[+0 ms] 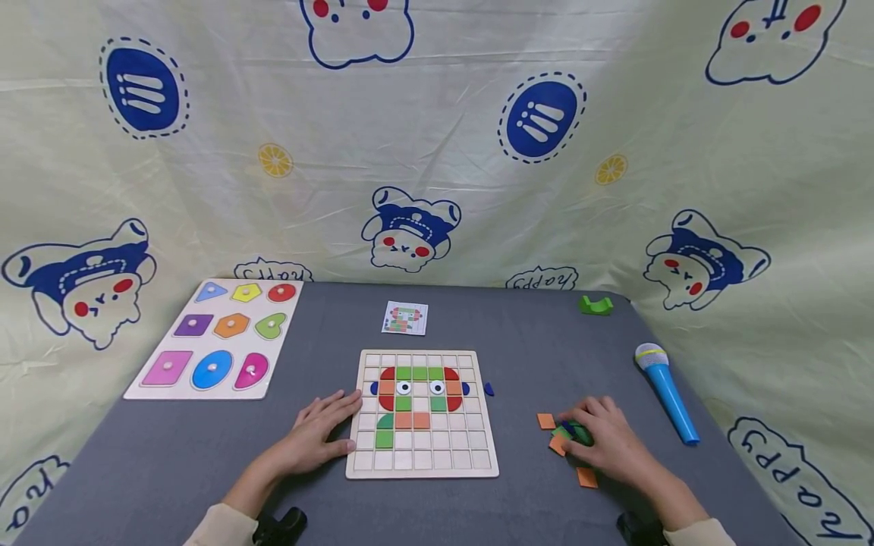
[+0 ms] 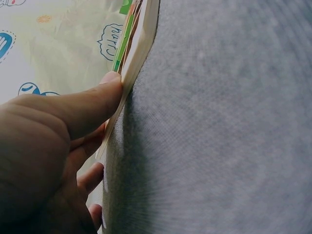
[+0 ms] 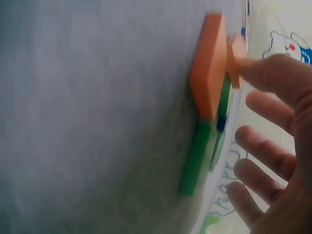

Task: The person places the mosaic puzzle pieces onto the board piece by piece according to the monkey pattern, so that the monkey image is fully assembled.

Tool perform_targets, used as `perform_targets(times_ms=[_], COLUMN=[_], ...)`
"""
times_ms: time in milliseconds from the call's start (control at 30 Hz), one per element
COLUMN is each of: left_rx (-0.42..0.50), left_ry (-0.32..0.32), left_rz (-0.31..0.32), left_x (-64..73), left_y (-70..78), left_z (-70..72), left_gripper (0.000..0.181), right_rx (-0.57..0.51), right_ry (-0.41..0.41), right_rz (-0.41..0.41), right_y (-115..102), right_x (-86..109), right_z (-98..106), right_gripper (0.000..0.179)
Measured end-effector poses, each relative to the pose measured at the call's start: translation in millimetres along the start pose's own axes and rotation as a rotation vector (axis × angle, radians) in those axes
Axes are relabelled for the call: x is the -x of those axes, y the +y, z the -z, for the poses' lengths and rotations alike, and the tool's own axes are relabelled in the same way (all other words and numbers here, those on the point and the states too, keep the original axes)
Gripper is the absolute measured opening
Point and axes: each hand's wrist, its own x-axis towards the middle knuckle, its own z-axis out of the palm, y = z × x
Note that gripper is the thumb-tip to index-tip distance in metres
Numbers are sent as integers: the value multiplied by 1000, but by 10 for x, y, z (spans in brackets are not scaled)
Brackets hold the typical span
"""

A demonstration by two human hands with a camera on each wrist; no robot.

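A white grid board (image 1: 460, 441) lies mid-table, carrying red, green, orange and blue tiles plus two eye tiles (image 1: 403, 387). My left hand (image 1: 317, 434) rests against its left edge, thumb and fingertips touching the rim; the left wrist view shows the thumb (image 2: 92, 105) along the board's side. Over a small pile of loose tiles to the right is my right hand (image 1: 608, 438), its fingers spread and loosely bent. Its thumb touches an orange tile (image 3: 237, 61) in the right wrist view. Green tiles (image 3: 196, 158) and another orange tile (image 3: 209, 66) lie close by.
A small pattern card (image 1: 405, 318) lies behind the board. At the left is a shape puzzle board (image 1: 231, 341). A blue toy microphone (image 1: 669, 394) and a green curved block (image 1: 596, 305) are at the right. One dark blue piece (image 1: 488, 389) sits beside the grid board.
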Motion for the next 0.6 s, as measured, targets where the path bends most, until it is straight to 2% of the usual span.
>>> perform_targets(times_ms=[200, 433, 600], left_rx=[-2, -1, 3], left_ry=[-1, -6, -4], left_rz=[-3, -3, -2], left_x=[-6, 1, -1], left_y=[-9, -3, -2], left_z=[0, 2, 3], left_gripper=[67, 67, 67], right_rx=[-19, 64, 97], right_ry=[20, -35, -37], right_rz=[35, 5, 25], right_y=[-72, -26, 1], right_x=[-13, -44, -42], right_z=[39, 51, 29], right_gripper=[22, 26, 26])
